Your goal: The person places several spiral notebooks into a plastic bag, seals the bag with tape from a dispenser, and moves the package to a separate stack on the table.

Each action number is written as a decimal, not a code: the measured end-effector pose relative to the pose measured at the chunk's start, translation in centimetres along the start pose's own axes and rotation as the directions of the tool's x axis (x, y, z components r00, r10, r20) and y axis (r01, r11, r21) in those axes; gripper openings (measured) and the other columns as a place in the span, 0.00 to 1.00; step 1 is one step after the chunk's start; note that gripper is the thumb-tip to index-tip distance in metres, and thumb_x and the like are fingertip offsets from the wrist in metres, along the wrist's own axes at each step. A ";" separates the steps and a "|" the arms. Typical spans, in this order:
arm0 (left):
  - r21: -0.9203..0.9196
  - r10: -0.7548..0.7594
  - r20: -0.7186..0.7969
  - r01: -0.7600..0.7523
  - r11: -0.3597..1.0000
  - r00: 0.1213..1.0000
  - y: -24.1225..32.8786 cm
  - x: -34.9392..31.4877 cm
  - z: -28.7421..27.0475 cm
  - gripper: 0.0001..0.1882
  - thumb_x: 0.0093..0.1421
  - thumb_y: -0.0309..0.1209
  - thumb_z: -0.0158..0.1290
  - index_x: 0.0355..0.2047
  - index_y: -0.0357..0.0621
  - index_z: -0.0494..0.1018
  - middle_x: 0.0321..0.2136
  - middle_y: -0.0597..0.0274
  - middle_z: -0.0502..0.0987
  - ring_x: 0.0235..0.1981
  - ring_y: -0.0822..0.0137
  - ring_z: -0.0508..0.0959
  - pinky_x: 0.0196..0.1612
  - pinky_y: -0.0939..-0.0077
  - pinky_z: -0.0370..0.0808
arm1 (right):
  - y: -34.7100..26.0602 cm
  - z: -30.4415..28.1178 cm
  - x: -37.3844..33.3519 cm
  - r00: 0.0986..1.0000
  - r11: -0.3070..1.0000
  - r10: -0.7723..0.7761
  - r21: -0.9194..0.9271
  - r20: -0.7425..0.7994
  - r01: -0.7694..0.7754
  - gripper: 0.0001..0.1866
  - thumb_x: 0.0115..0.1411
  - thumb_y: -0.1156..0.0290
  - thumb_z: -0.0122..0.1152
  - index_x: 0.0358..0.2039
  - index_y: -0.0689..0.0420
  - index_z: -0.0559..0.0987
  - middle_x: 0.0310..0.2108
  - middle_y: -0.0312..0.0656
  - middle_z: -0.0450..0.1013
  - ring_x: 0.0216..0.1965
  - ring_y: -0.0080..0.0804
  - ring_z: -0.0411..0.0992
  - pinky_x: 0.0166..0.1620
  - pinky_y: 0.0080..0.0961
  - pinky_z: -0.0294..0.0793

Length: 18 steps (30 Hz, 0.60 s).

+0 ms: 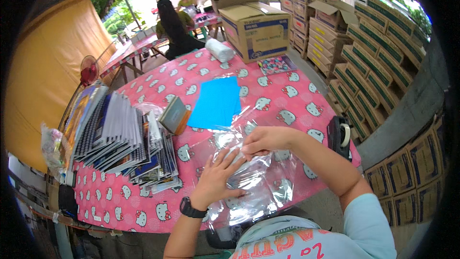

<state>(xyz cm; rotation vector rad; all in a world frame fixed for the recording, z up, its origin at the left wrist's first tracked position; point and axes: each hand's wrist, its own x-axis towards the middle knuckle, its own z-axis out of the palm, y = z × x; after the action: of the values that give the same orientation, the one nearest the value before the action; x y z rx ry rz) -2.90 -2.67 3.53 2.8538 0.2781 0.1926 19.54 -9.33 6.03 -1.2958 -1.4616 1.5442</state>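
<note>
Clear plastic wrap (282, 175) lies crumpled and shiny on the pink patterned tablecloth in front of me. My left hand (219, 176), with a black watch at the wrist, rests flat on it with fingers spread. My right hand (264, 140) reaches in from the right, fingers curled together against the plastic near the left fingertips. It seems to pinch the film. Glare hides whether anything lies inside the plastic. Just beyond my hands are blue sheets (215, 103). A small upright block of cards or pads (174, 115) stands left of them.
Spiral notebooks (122, 132) are piled at the left. A black tape dispenser (339, 138) sits at the right edge. Farther back are a plastic roll (220, 50), an open cardboard box (256, 31) and a colourful flat item (277, 64). Stacked cartons (369, 74) line the right; two people sit beyond.
</note>
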 end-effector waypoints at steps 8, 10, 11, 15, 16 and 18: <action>0.027 0.047 -0.027 -0.046 0.999 0.999 -0.9 -0.5 0.8 0.50 0.35 0.56 0.62 0.60 0.65 0.56 0.63 0.50 0.46 0.61 0.36 0.48 0.55 0.39 0.54 | -3.0 1.3 4.4 0.913 0.169 0.230 -0.910 -0.338 -0.379 0.33 0.42 0.39 0.61 0.35 0.57 0.80 0.32 0.45 0.76 0.34 0.39 0.76 0.35 0.35 0.74; 0.023 0.063 -0.045 -0.062 0.998 0.997 -1.1 -0.3 1.0 0.51 0.35 0.56 0.62 0.60 0.64 0.55 0.63 0.49 0.47 0.61 0.35 0.47 0.56 0.39 0.54 | -3.6 0.1 3.1 0.894 0.131 0.258 -0.903 -0.367 -0.409 0.32 0.40 0.38 0.62 0.33 0.56 0.80 0.32 0.44 0.76 0.35 0.40 0.75 0.35 0.37 0.73; 0.008 0.050 -0.084 -0.050 0.999 0.995 -0.8 -0.4 0.9 0.49 0.37 0.54 0.62 0.60 0.61 0.56 0.62 0.50 0.49 0.61 0.37 0.47 0.56 0.39 0.52 | -3.9 -0.5 1.7 0.901 0.123 0.214 -0.905 -0.376 -0.407 0.31 0.40 0.39 0.62 0.32 0.56 0.80 0.30 0.45 0.76 0.33 0.41 0.75 0.35 0.37 0.73; 0.004 -0.066 -0.343 0.071 0.997 0.937 -1.4 -2.1 3.1 0.35 0.44 0.44 0.61 0.55 0.61 0.64 0.60 0.57 0.57 0.61 0.48 0.52 0.58 0.43 0.50 | -0.1 -3.2 -4.7 0.960 0.332 -0.093 -0.917 -0.264 -0.220 0.22 0.36 0.56 0.71 0.33 0.52 0.80 0.29 0.42 0.75 0.35 0.43 0.72 0.40 0.34 0.71; 0.017 -0.082 -0.394 0.096 0.995 0.916 -1.2 -2.3 3.5 0.33 0.45 0.43 0.61 0.53 0.59 0.66 0.58 0.59 0.59 0.61 0.50 0.53 0.59 0.44 0.49 | 0.5 -2.0 -5.8 0.927 0.372 -0.335 -0.927 -0.167 -0.032 0.19 0.37 0.61 0.70 0.32 0.53 0.79 0.29 0.40 0.74 0.35 0.42 0.71 0.42 0.33 0.69; 0.034 -0.130 -0.476 0.166 0.986 0.870 -0.7 -2.5 4.4 0.28 0.45 0.41 0.61 0.49 0.56 0.70 0.56 0.63 0.64 0.61 0.55 0.56 0.60 0.46 0.47 | 1.0 1.4 -6.0 0.750 0.257 -0.661 -0.936 0.011 0.241 0.13 0.39 0.71 0.69 0.29 0.54 0.79 0.28 0.38 0.73 0.35 0.40 0.69 0.44 0.32 0.67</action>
<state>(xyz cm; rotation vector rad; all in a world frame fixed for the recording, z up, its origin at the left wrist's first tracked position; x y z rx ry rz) -4.74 -3.65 -1.11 2.7976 0.6092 0.8703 20.25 -15.57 6.26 -1.3568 -2.2229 -0.0995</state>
